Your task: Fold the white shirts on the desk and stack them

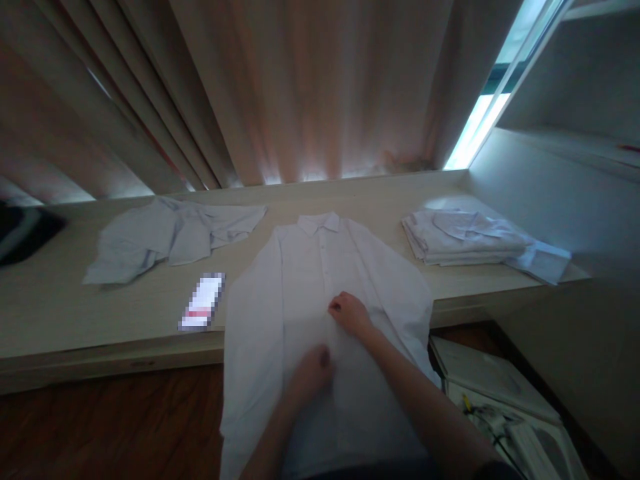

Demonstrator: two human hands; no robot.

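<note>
White shirt (305, 287) spread front up beneath both hands, collar (319, 223) beyond them, button strip running between and past them. Upper part lies on the pale worktop (115, 320); lower part comes over the front edge toward the wearer.

Right hand (351, 315): at the button strip, fingers curled in, tips drawn together; cannot tell whether cloth is pinched. Left hand (313, 373): nearer the wearer and to the left, loosely curled, blurred; any hold on the shirt cannot be made out.

Left of the hands, just beside the shirt's sleeve: a phone-like slab (203, 303), its face pixelated. Farther off behind it, a rumpled white garment (150, 240). Beyond the right hand, to the right: folded white clothes (463, 237) in a pile, a flat packet (543, 260) at its right end. Straight ahead of both hands, well apart, drawn curtains (320, 93). Right of the right forearm, lower down, a pale box-like object (493, 373). Left of the left forearm, below the worktop: reddish-brown floor (125, 420).
</note>
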